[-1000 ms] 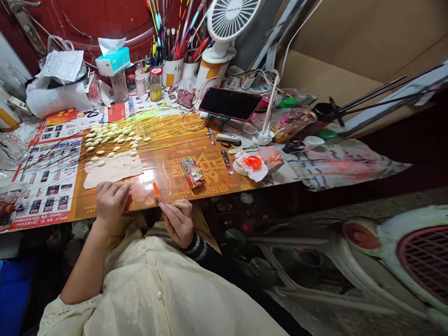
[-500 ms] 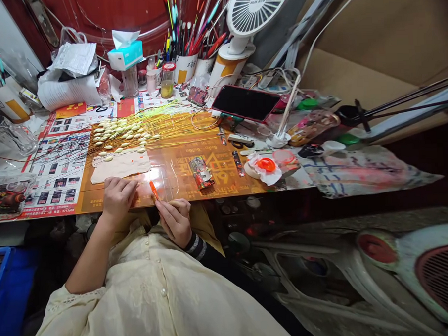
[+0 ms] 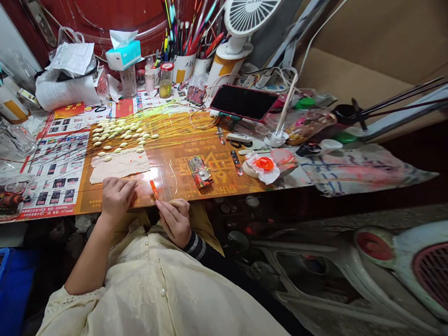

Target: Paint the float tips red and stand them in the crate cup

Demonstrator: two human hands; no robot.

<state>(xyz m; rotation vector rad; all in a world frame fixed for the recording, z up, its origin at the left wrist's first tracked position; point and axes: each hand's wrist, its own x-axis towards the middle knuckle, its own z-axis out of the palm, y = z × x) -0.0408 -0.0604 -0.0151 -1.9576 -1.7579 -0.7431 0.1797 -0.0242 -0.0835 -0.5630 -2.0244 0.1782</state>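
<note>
My left hand (image 3: 117,196) rests at the desk's front edge with its fingers curled, pinching a thin yellow rod that I can barely make out. My right hand (image 3: 175,220) is closed round a small brush with an orange tip (image 3: 154,189), and the tip points up toward the left hand. Just beyond the left hand lies a cream cloth (image 3: 119,165). Behind it, several cream oval floats on thin yellow stems (image 3: 120,133) lie fanned across the orange desk mat (image 3: 179,155).
A small dish of orange paint on white tissue (image 3: 264,164) sits to the right, with a paint-smeared block (image 3: 200,171) beside it. A phone (image 3: 243,102), a white desk fan (image 3: 245,13), cups of brushes (image 3: 184,65), a tissue box (image 3: 123,53) and jars crowd the back. A blue bin (image 3: 8,291) stands at lower left.
The camera has swung a little to the right and down since a second ago. Both hands hold the same pose at the desk edge.
</note>
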